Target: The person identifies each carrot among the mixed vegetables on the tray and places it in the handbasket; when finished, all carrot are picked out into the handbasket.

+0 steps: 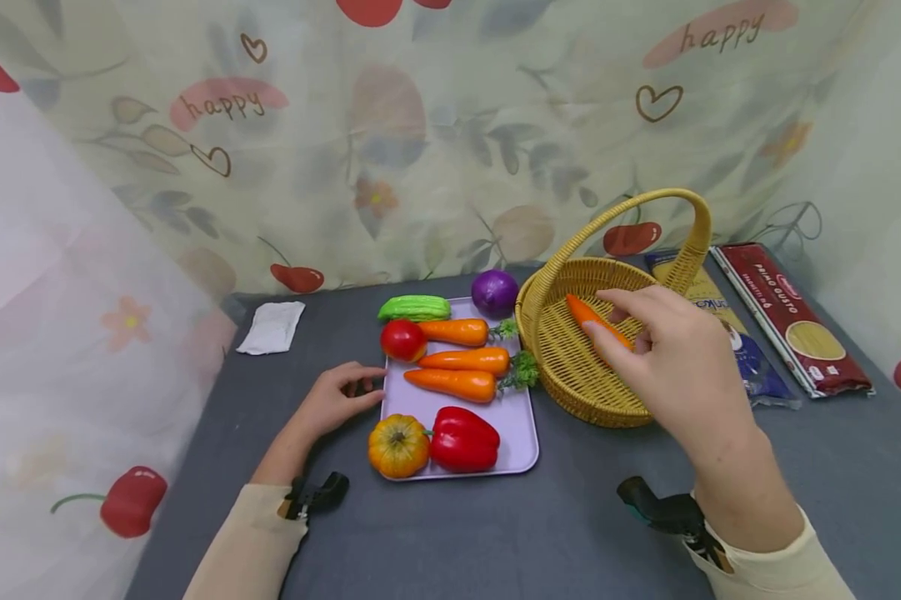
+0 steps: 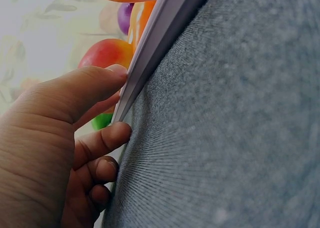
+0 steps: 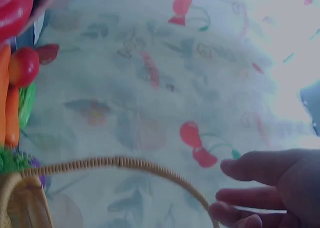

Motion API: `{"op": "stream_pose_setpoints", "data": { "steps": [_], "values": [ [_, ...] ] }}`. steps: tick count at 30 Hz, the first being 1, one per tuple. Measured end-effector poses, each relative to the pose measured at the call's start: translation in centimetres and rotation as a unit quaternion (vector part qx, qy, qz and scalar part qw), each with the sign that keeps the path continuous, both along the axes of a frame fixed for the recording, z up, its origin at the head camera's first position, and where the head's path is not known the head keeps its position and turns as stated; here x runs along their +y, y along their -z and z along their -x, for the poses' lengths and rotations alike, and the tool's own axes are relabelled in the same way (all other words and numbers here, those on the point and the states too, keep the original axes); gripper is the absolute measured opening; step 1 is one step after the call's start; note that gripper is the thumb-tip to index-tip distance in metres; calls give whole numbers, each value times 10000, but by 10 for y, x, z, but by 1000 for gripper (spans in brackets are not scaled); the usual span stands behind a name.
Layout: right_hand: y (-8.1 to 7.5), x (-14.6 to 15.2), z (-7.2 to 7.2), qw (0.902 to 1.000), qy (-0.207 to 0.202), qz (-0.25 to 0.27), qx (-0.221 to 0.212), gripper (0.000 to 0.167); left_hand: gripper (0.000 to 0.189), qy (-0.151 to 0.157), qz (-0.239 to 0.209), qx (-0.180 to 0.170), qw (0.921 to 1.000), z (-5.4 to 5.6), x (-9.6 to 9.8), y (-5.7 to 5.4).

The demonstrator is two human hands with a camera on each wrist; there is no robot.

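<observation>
My right hand (image 1: 668,358) is over the yellow wicker basket (image 1: 570,404), thumb and forefinger apart; the right wrist view shows nothing held in the hand (image 3: 280,188). Below it an orange carrot (image 1: 587,313) lies inside the basket, partly hidden by the thumb. My left hand (image 1: 337,400) rests at the left edge of a pale purple tray (image 1: 518,442). In the left wrist view its thumb touches the tray rim (image 2: 142,62), with the forefinger low beside it. On the tray lie three carrots (image 1: 465,359), a red tomato-like piece (image 1: 402,341), a red bell pepper (image 1: 465,439) and a small pumpkin (image 1: 398,446).
A green ridged vegetable (image 1: 414,308) and a purple onion-like ball (image 1: 495,293) lie at the tray's back edge. Right of the basket are a red spaghetti pack (image 1: 791,317) and a blue-yellow pack (image 1: 750,358). A white folded tissue (image 1: 272,327) lies back left. The basket's handle (image 1: 615,217) arches upright.
</observation>
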State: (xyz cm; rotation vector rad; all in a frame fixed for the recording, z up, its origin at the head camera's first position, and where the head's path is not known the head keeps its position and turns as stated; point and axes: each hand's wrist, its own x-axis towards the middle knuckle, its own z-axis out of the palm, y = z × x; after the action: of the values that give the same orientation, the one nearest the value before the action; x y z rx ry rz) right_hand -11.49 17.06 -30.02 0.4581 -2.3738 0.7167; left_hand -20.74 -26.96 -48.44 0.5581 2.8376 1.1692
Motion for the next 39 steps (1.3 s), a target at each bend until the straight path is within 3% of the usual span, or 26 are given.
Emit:
{"op": "stream_pose_setpoints", "data": {
  "steps": [6,12,19,25,30,34,39],
  "values": [
    [6,-24,-6,9946,-937,-228,371,35,35,31,2,50,10000,0,1,-1],
    [20,-46,-2,9913,-1239,-451,-5,35,35,31,-16,57,10000,-1,1,-3],
    [39,-63,7,9865,-1385,-729,-477,35,35,134,-37,121,9998,0,1,-4],
    [58,-76,19,9777,-1390,-1183,-1036,40,35,45,16,16,10000,-1,1,-3],
    [75,-84,31,9632,-1302,-1678,-1650,48,35,21,1,2,10000,-1,1,-2],
    [90,-88,43,9508,-1322,-1690,-2233,53,35,14,-25,51,10000,-1,0,-2],
    [108,-90,53,9421,-1249,-1707,-2602,53,36,34,-16,64,10000,-1,1,-2]
  ]
}}
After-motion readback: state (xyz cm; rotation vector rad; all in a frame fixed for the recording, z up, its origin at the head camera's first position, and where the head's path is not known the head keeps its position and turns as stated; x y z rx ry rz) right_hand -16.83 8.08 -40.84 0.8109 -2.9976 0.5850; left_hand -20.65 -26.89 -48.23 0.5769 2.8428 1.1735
